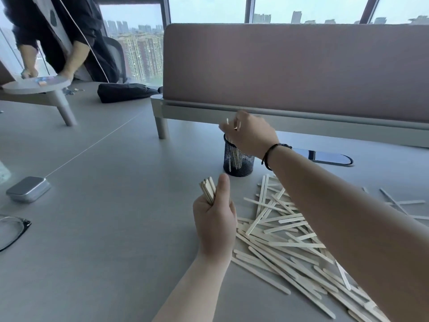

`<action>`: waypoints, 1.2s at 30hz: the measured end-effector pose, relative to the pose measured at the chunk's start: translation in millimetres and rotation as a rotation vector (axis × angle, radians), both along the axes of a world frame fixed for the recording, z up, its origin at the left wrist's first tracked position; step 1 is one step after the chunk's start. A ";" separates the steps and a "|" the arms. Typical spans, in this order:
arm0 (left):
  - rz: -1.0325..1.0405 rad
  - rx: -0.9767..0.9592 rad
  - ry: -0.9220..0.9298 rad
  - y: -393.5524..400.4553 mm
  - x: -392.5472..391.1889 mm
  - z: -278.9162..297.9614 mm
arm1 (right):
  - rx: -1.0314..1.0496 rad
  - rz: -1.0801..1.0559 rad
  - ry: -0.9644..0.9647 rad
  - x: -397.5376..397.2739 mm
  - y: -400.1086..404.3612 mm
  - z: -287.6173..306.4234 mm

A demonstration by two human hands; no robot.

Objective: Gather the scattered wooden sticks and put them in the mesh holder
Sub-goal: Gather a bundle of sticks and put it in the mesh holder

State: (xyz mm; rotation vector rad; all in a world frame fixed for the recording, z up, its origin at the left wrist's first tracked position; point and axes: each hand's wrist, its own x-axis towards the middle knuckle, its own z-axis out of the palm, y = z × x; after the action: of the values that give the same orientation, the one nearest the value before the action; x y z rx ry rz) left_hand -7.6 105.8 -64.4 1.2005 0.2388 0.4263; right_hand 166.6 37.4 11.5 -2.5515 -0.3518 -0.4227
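Note:
A black mesh holder (238, 162) stands upright on the grey desk, with a few pale sticks inside. My right hand (249, 133) hovers right over its rim and pinches a few wooden sticks, their tips showing above my fingers. My left hand (214, 220) is nearer me and grips a bundle of sticks (207, 189) that points up and away. A large heap of scattered wooden sticks (285, 242) lies on the desk to the right of my left hand, partly hidden under my right forearm.
A pink divider panel (290, 66) runs behind the holder. A dark phone (329, 156) lies to its right. A metal tin (29, 189) and glasses (11, 231) sit at the left. Another person stands at the far left by a small round table (37, 86).

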 end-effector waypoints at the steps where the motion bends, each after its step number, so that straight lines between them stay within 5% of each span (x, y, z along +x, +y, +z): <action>1: 0.000 0.003 0.001 0.1 -0.1 0.6 | -0.030 0.023 0.010 -5.5 -3.3 -3.7; 15: 0.010 -0.122 -0.138 12.3 -17.2 40.2 | -0.131 0.335 -0.081 -143.3 -21.1 -17.9; 25: -0.002 -0.076 -0.248 -10.3 -29.5 93.5 | 0.591 0.377 0.049 -197.8 -85.9 -15.9; 36: 0.100 0.628 -0.074 -26.1 31.4 81.4 | 0.385 0.008 0.056 -238.3 -192.2 -73.9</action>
State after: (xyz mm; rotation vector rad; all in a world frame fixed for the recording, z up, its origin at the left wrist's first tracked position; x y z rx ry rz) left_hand 23.8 79.7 17.0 1.7873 0.1001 0.6598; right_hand -71.7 -154.7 -62.4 -2.1808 -0.2334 -0.3745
